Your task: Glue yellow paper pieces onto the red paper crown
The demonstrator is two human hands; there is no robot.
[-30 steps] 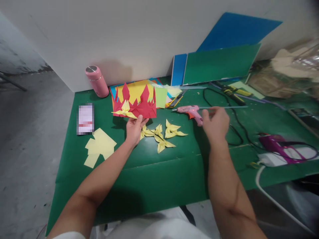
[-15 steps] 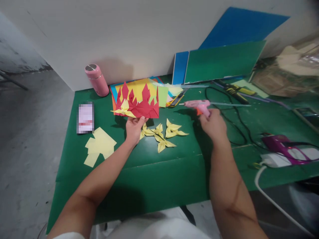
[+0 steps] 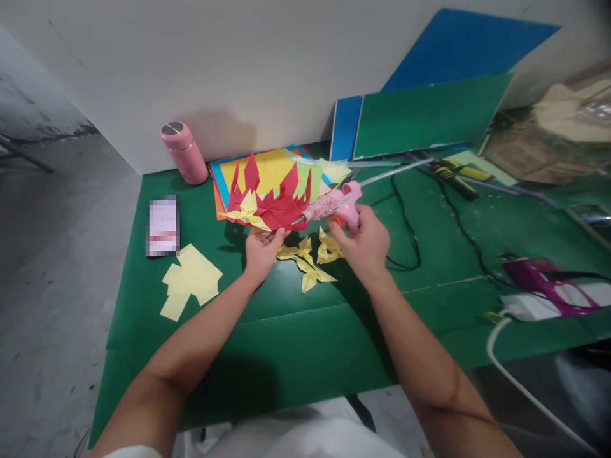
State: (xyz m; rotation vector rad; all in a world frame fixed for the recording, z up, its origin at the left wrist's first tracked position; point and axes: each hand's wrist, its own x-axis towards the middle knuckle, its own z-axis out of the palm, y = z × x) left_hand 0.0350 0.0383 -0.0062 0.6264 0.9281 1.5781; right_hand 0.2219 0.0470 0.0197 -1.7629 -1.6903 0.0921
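Observation:
My left hand (image 3: 262, 252) pinches the lower edge of a red folded-paper crown (image 3: 274, 207), holding it above the table. A yellow paper flower (image 3: 249, 210) sits on the crown's left part. My right hand (image 3: 366, 245) is closed round the handle of a pink hot glue gun (image 3: 329, 205). The gun's nozzle points left and is at the crown's lower right front; whether it touches the paper I cannot tell. A clear glue stick (image 3: 394, 170) sticks out of the gun's back. Several yellow paper flowers (image 3: 310, 275) lie on the table beneath, partly hidden by my hands.
Coloured paper sheets (image 3: 233, 173) lie behind the crown, with a pink flask (image 3: 185, 152) to their left. A phone (image 3: 163, 226) and pale yellow paper squares (image 3: 193, 275) are at left. Pliers (image 3: 456, 178), a black cord (image 3: 461, 232) and a power strip (image 3: 539, 299) occupy the right.
My right hand has brought the glue gun leftward to the crown and turned it. The crown has tilted slightly in my left hand and shifted a little to the right.

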